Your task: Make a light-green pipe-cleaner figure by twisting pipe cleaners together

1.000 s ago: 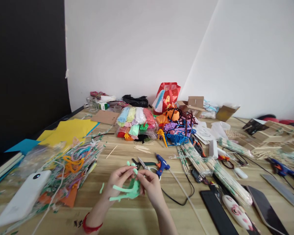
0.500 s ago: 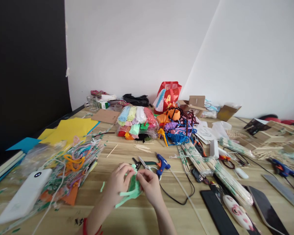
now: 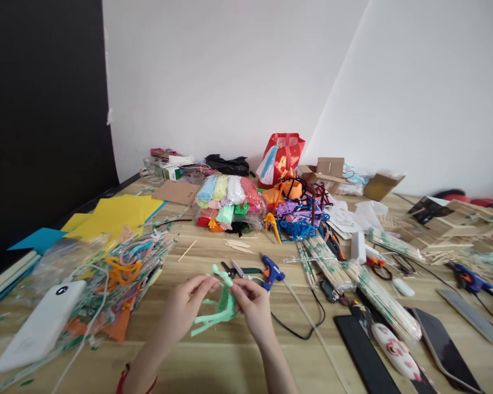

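Observation:
A light green pipe-cleaner figure [image 3: 225, 303] is between my hands just above the table, its long strips hanging toward me and a twisted end standing up at the top. My right hand [image 3: 252, 303] pinches it from the right between thumb and fingertips. My left hand [image 3: 189, 301] is closed too, thumb and index finger pressed together at the figure's upper left side. Directly beyond lie scissors [image 3: 239, 269] and a blue glue gun [image 3: 272, 272], both partly behind the fingers or close to them.
Bundled pipe cleaners [image 3: 230, 200] in plastic stand farther back, beside a red bag [image 3: 285, 156]. To the left are a white power bank [image 3: 41, 325] and a heap of craft scraps [image 3: 127, 273]. Wooden sticks [image 3: 386, 301], a black phone [image 3: 447, 350] and a glue-gun cable occupy the right.
My hands have drawn slightly apart. The left fingers have moved left, so the twisted top of the green figure shows more clearly, and its strips now point more to the left.

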